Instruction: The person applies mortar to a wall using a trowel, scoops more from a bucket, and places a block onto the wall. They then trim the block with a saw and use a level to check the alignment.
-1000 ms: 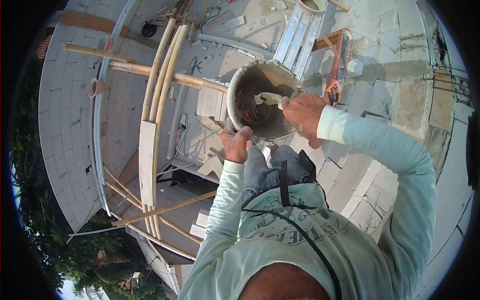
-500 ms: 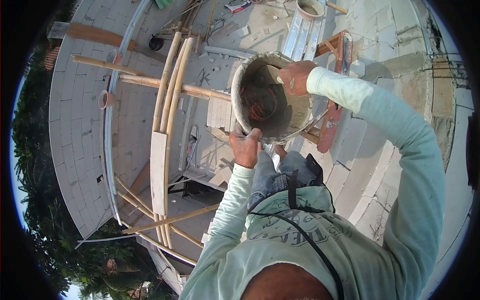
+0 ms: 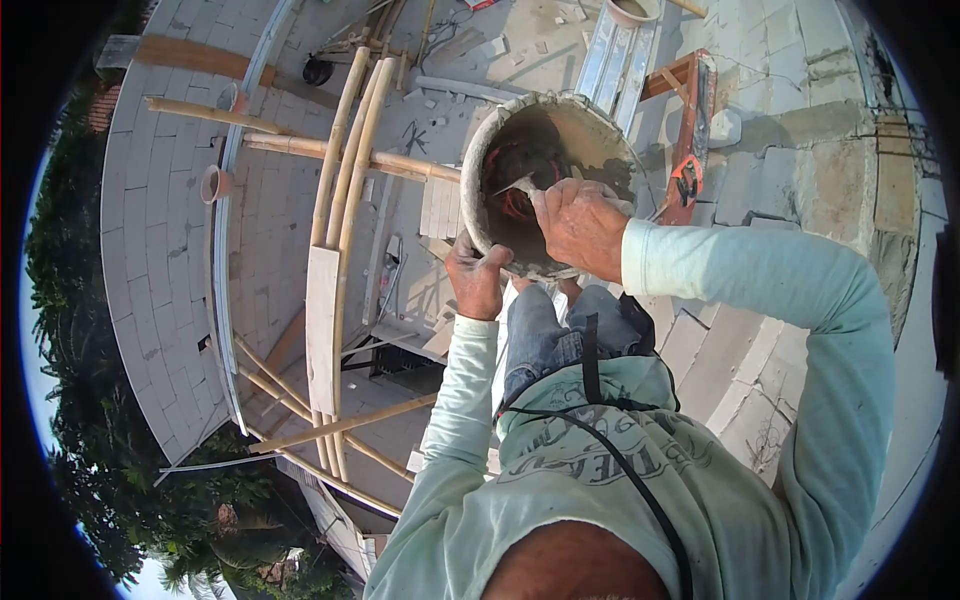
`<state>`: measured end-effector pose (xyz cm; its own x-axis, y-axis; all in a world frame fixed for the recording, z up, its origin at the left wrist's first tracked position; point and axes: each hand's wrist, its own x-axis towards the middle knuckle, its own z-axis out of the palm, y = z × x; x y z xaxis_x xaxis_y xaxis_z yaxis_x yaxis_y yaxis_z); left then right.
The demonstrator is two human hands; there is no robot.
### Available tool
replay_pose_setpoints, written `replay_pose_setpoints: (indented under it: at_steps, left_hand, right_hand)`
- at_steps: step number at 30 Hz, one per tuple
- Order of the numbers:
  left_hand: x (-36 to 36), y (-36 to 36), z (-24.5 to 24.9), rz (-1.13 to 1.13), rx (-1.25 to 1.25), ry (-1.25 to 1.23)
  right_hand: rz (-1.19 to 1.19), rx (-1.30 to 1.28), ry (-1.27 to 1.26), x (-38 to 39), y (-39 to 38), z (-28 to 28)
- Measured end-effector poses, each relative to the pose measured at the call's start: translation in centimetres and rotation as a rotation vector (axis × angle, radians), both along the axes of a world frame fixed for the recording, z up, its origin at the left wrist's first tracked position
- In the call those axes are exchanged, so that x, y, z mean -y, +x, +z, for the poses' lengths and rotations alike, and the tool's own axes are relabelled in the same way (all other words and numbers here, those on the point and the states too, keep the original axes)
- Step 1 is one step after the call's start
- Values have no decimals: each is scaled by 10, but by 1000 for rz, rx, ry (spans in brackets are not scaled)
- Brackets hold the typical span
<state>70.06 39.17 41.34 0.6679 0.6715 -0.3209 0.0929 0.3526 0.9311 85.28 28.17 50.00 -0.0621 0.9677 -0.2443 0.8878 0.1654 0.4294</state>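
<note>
A round, cement-crusted bucket is held up in front of my body, its open top facing me. My left hand is closed on its near-left rim, thumb over the edge. Inside the bucket, my right hand is wrapped around the handle of a trowel. Only the trowel's thin metal neck shows clearly; its blade is hard to make out against the dark inside. Wet grey mortar coats the inner wall, and something reddish lies at the bottom.
Bamboo scaffold poles stand to the left, with a pale board fixed on them. A red frame and metal channels are at the right. A block wall curves along the left; another bucket sits at the top.
My right hand has moved from the bucket's far-right side down and left, toward its near side, bringing the trowel across the inside. My left hand keeps its hold on the rim.
</note>
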Motion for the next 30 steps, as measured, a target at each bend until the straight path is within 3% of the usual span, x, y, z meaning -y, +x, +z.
replay_pose_setpoints:
  at_steps: [4, 8, 11, 17, 20, 24, 27, 30]
  left_hand:
    - [-2, -7, -8, 70, 82, -61]
    - [-1, -9, -7, 84, 148, -126]
    - [0, -3, 2, 94, 182, -142]
    - [-10, -9, 6, 150, 236, -119]
    - [-16, -7, 18, 134, 242, -37]
    - [-16, -8, 13, 154, 249, -115]
    - [-12, -8, 10, 210, 264, -150]
    - [-18, -9, 11, 217, 285, -152]
  right_hand:
    - [-162, -298, -86, 16, 14, -5]
    - [-349, -310, 148, 10, 37, 15]
    - [-365, -264, 176, -2, 46, 13]
    - [-141, -195, 156, 12, 23, 6]
    - [4, -133, -68, 19, 13, 18]
    - [69, -86, -330, 17, 26, 43]
    - [-69, -216, -221, 30, 46, 40]
    - [-267, -210, 103, 20, 58, 44]
